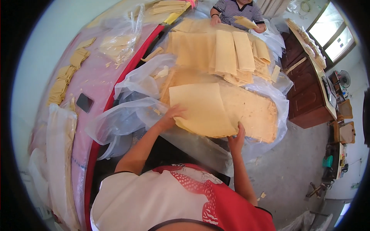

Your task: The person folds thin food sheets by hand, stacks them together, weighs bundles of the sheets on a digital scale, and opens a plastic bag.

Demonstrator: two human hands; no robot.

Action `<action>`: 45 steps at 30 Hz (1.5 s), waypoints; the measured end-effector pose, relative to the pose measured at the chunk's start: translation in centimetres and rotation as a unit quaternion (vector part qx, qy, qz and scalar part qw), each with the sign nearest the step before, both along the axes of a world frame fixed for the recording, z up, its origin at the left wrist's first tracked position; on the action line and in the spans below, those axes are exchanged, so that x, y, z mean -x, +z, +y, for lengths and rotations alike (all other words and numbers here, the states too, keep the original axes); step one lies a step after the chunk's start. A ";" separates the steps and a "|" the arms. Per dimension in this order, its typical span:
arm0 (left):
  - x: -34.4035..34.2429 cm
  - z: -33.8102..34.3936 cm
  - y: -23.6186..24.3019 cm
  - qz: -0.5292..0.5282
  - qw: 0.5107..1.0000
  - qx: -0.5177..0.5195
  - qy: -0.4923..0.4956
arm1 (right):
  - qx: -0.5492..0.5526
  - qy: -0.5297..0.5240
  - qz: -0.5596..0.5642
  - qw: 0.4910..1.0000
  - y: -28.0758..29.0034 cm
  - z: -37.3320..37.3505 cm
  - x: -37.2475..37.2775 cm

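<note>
Pink-covered table (pixel 102 81) along the left side: folded yellow strips (pixel 58 89) in a row at its outer side, probably set there to leave the middle free; dark phone (pixel 84 102) just beside them. Farther back, a clear plastic bag (pixel 121 42) over pale pieces. Next, rightward, bunched plastic film (pixel 115 117) by the left forearm; it could snag a sleeve or an edge. Left hand (pixel 174 116) lies at the left edge of a broad yellow sheet (pixel 198 109); cannot tell whether it pinches or only rests. Sheet lies over the near part of a large flat stack (pixel 256 115), perhaps several layers thick. Far side, narrow upright-laid strips (pixel 226 52) crowd the stack. Right hand (pixel 236 139) pinches the near right corner, thumb uppermost; opposite grips presumably keep something so limp flat. Far end, a co-worker (pixel 241 14) holds another yellow piece (pixel 246 22). Far right, dark wooden cabinet (pixel 308 90), well apart.
</note>
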State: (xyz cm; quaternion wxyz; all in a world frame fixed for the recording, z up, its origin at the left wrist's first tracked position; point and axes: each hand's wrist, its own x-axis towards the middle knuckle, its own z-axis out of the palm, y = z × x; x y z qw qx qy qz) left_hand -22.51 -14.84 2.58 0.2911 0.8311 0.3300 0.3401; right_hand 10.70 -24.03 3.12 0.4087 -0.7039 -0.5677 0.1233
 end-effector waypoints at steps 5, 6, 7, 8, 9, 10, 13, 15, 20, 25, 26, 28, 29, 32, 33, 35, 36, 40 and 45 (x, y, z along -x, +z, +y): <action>1.5 -0.4 0.2 -0.167 0.950 0.262 -0.021 | -0.130 0.284 -0.038 0.949 1.0 4.0 0.2; 1.5 -0.5 0.4 -0.186 0.926 0.328 0.002 | -0.101 0.227 0.061 0.967 0.8 3.7 1.0; 1.4 -0.8 1.0 -0.205 0.897 0.392 0.025 | -0.100 0.230 0.061 0.966 0.8 4.1 1.1; 1.3 -1.0 1.2 -0.206 0.896 0.392 0.029 | 0.018 0.193 0.113 0.975 0.8 4.6 1.3; 1.2 -1.2 1.3 -0.240 0.878 0.409 0.067 | 0.137 0.151 0.162 0.966 0.8 5.1 1.3; 1.2 -1.4 1.5 -0.274 0.857 0.425 0.105 | 0.137 0.154 0.161 0.965 0.2 5.7 1.1; 0.8 -0.3 -0.9 -0.250 0.853 0.415 0.192 | 0.160 0.096 0.040 0.982 -1.3 7.2 0.9; 0.9 -0.2 -0.9 -0.143 0.876 0.382 0.256 | 0.146 0.088 0.001 0.985 -0.6 7.7 1.8; -0.9 -0.7 -0.6 0.089 0.896 0.121 0.418 | 0.155 0.097 -0.030 0.983 -1.6 8.7 1.7; -3.7 -2.8 2.1 0.191 0.950 -0.201 0.145 | 0.184 0.085 -0.095 0.975 0.1 8.3 2.3; -3.6 -2.7 1.4 0.192 0.949 -0.203 0.149 | 0.206 0.070 -0.090 0.972 0.7 8.2 2.7; -3.6 -2.1 -0.3 0.236 0.939 -0.205 0.145 | 0.225 0.054 -0.085 0.969 1.7 7.7 3.5; -3.5 -1.9 -0.5 0.236 0.938 -0.206 0.146 | 0.081 0.074 -0.208 0.972 2.0 7.3 4.0; -3.1 -1.2 -1.0 0.241 0.941 -0.200 0.127 | -0.033 0.200 -0.327 0.923 2.9 7.0 5.2; -2.8 -0.3 -1.7 0.290 0.938 -0.157 0.105 | -0.001 0.308 -0.325 0.894 3.0 7.1 5.4; -3.5 2.1 0.0 0.332 0.932 -0.125 0.074 | -0.009 0.319 -0.367 0.874 1.5 8.4 3.3; -4.1 3.2 2.0 0.400 0.915 -0.042 0.030 | -0.019 0.336 -0.408 0.849 0.9 9.2 1.9; -1.2 7.1 3.9 0.423 0.892 0.132 -0.088 | 0.265 0.392 -0.019 0.881 6.0 12.4 1.2; -0.3 12.3 -0.6 0.296 0.943 0.142 -0.061 | 0.162 0.254 0.316 0.899 0.8 14.1 1.6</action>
